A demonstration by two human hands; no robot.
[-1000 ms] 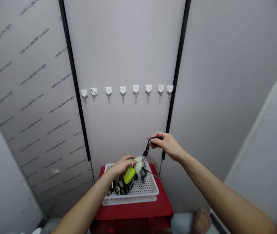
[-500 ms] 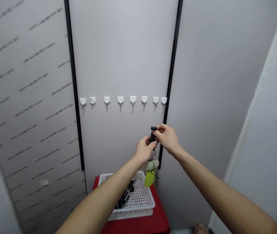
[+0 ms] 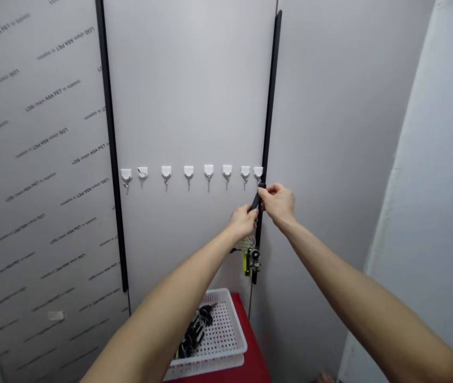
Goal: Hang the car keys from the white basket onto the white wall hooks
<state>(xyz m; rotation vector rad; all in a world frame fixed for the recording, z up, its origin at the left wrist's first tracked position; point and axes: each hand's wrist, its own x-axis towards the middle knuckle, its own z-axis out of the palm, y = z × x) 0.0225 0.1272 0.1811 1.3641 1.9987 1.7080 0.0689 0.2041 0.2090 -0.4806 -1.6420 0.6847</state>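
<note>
My left hand (image 3: 243, 221) and my right hand (image 3: 280, 203) are both closed on the black strap of a keychain (image 3: 255, 201). The left fingers pinch its lower part and the right fingers its top end. Below my left hand dangle the keychain's yellow-green tag and a dark round charm (image 3: 255, 255). The strap's top is just under the rightmost wall hook (image 3: 258, 173), a white adhesive hook with a metal prong; whether they touch I cannot tell.
Several more white hooks (image 3: 208, 171) run in a row to the left on the grey panel. Black strips (image 3: 111, 133) edge it on both sides. Below, a white perforated basket (image 3: 230, 340) holding dark keys (image 3: 196, 330) stands on a red surface (image 3: 256, 351).
Both hands have risen with the keychain towards the rightmost hook. The strap now tilts, and the dangling charms have turned, showing a dark round one. The view has shifted slightly.
</note>
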